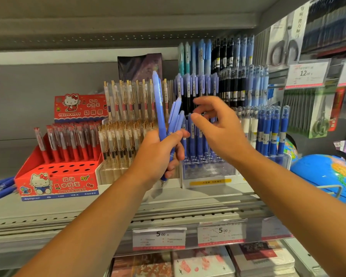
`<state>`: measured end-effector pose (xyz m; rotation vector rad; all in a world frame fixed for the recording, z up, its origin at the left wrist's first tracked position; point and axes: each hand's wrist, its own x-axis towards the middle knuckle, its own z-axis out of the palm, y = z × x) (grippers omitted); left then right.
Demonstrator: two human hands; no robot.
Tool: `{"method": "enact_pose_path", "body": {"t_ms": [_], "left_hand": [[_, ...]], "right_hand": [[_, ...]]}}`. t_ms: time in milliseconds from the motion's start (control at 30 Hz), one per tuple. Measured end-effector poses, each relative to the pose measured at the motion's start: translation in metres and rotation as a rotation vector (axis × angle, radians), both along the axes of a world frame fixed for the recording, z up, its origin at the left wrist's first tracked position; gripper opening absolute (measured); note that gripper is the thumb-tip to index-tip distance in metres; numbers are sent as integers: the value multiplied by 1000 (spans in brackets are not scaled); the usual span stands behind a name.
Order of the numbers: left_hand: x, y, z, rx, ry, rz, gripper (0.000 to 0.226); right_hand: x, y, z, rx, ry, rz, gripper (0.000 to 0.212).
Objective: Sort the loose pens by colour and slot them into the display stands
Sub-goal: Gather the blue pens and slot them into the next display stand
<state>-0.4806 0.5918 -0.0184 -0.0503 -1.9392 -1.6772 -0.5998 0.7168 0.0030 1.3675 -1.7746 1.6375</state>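
Shop shelf (108,208), display stands (56,182) in rows. Fingers (174,162) of left hand (158,154) grasp blue pens (160,108) before the clear stand (208,172); right hand (222,128) released, empty. Loose pens (2,186) at left edge cut off, blurred.

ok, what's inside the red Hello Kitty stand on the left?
The red stand holds red pens upright in its back rows. The front holes are empty. The pens' lower ends are hidden inside the box.

Blue pens (159,108) gripped in my left fingers (176,156): at least three. Red stand (56,176) left of them: one. Globe (326,172) right of my right fingers (206,100): one.
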Motion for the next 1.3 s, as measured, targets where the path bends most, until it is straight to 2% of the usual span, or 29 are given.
{"method": "enact_pose_path", "body": {"t_ms": [100,167,400,467,567,667,833,900,1133,1200,1300], "left_hand": [[0,0,-1,-28,-32,-69,22],[0,-1,-1,-63,-59,-84,23],[1,2,0,-79,-52,-87,21],[1,2,1,-75,-56,-89,24],[0,3,1,-52,-71,-75,28],[0,4,1,-33,-83,-57,27],[1,4,1,-136,-127,18,27],[0,3,1,-164,-130,34,26],[0,3,1,-121,-130,-7,36],[0,4,2,-111,-129,-15,36],[0,5,2,-98,-129,-12,53]], "right_hand": [[8,-3,0,22,-195,365,20],[7,-4,0,31,-257,488,19],[1,-1,-2,-8,-355,551,19],[2,-1,1,-79,-386,549,25],[1,2,6,-259,-471,528,23],[-4,8,10,-373,-477,459,18],[-13,13,14,-454,-368,249,13],[-14,14,15,-475,-263,151,15],[-20,8,9,-355,98,-232,18],[-22,7,8,-328,132,-284,17],[-24,6,7,-275,110,-320,17]]}}
